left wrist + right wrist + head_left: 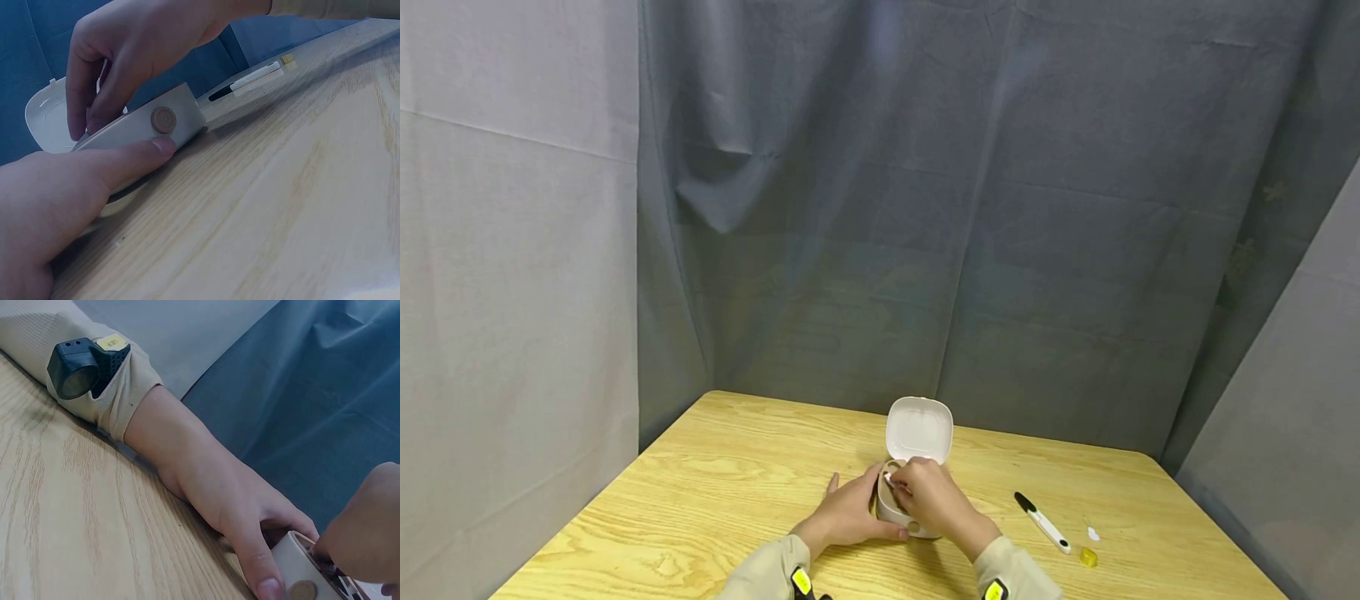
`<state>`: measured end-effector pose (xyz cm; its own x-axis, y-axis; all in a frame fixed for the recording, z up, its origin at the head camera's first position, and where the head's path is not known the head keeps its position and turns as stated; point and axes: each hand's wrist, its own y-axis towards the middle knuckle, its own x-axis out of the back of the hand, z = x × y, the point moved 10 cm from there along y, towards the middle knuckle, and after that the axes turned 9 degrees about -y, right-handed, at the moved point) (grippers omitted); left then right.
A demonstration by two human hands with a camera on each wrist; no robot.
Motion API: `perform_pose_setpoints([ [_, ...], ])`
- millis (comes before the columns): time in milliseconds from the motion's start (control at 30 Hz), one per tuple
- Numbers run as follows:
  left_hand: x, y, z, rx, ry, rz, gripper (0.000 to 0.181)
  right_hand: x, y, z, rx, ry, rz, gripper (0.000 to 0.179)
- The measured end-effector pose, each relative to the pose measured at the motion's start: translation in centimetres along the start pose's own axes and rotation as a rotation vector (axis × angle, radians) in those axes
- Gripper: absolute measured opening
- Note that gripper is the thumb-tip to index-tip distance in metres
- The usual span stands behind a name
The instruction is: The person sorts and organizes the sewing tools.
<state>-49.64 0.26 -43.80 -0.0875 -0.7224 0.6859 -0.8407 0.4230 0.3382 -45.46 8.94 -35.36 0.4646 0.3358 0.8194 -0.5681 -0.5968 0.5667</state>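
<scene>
A white box [891, 517] stands on the table, its hinged lid [919, 429] raised at the back. On its front wall is a round tan button [164, 120]. My left hand [850, 510] grips the box from the left, thumb along the front wall below the button and fingers round the far side. Over the opening, my right hand [934, 498] reaches in with bent fingers. At its fingertips a small white piece [887, 477] shows, apparently pinched; its kind is unclear. Most of the box's inside is hidden by the right hand.
On the wooden table [737, 483], right of the hands, lie a slim white tool with a black cap [1042, 523], a small white tab [1093, 533] and a small yellow piece [1088, 557]. Grey curtains [820, 250] hang behind and at both sides.
</scene>
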Motion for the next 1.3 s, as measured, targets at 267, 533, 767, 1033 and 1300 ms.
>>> perform_pose_setpoints([
  [267, 0.11, -0.09, -0.02, -0.003, 0.015, -0.003, 0.121, -0.52, -0.08, -0.23, -0.033, -0.056, 0.014, 0.029],
  [533, 0.06, 0.1, 0.27, 0.013, 0.02, 0.002, 0.121, -0.55, -0.28, -0.37, -0.046, -0.082, 0.01, 0.012],
  [767, 0.05, 0.14, 0.38, 0.018, 0.026, -0.011, 0.124, -0.55, -0.33, -0.42, -0.049, -0.063, 0.018, 0.007],
  [1033, 0.18, 0.01, -0.07, 0.006, 0.025, 0.003, 0.123, -0.47, -0.25, -0.41, -0.03, -0.032, 0.028, 0.005],
  [1300, 0.18, 0.09, -0.26, 0.0, 0.005, 0.019, 0.115, -0.44, -0.24, -0.37, -0.003, 0.011, 0.041, 0.007],
])
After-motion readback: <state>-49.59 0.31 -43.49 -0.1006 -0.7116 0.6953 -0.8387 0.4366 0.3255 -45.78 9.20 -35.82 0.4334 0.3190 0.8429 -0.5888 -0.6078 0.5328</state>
